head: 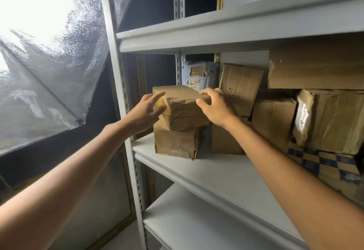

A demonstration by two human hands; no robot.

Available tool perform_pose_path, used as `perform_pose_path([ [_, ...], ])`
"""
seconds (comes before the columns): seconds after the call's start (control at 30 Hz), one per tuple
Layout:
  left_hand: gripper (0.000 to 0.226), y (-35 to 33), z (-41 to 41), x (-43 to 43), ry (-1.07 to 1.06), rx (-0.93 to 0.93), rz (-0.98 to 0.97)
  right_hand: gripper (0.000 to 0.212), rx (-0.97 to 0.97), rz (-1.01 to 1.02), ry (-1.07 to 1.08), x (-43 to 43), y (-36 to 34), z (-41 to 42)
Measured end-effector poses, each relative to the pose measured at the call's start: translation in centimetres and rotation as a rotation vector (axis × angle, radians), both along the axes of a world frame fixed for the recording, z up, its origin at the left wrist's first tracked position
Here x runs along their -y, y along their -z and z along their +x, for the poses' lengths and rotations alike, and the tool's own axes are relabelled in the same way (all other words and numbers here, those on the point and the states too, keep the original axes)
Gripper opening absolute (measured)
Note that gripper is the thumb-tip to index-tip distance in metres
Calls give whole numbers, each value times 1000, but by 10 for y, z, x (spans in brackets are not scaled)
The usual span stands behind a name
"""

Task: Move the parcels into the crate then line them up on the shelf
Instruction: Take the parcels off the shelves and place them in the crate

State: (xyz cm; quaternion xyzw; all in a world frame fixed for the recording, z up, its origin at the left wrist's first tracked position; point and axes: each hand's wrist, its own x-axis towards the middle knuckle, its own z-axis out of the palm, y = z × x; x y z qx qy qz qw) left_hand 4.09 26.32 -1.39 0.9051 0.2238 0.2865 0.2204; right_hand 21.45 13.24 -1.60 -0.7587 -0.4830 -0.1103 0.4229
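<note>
A brown paper-wrapped parcel (183,107) sits on top of a second brown parcel (175,143) at the left end of the white metal shelf (206,170). My left hand (143,111) lies flat against the top parcel's left side, fingers straight. My right hand (214,105) holds its right top corner, thumb on the front face and fingers curled over the top edge. No crate is in view.
Several cardboard boxes (327,119) are stacked on the right of the same shelf, with a tilted box (240,86) and a grey mailer bag (199,74) behind. A checkered box (327,165) lies low right. A softbox light (49,52) stands left of the shelf upright (118,84).
</note>
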Motion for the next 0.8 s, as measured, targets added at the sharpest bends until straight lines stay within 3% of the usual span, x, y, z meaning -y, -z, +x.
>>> perform_pose_path([
  [0.1,45,-2,10,-23,46,-12,2,33,153,-87,133,-15,-4,4],
  [0.2,56,0,16,-40,82,18,-2,35,224,-101,179,-30,-4,1],
  [0.33,37,9,31,-45,72,133,-68,36,206,-12,219,-40,2,4],
  [0.5,24,6,34,-61,110,241,-325,45,35,135,152,-47,4,7],
  [0.63,57,10,32,-70,101,251,-591,24,33,118,140,-51,5,4],
  [0.8,62,15,31,-68,126,137,-774,43,-124,40,104,-49,3,-6],
])
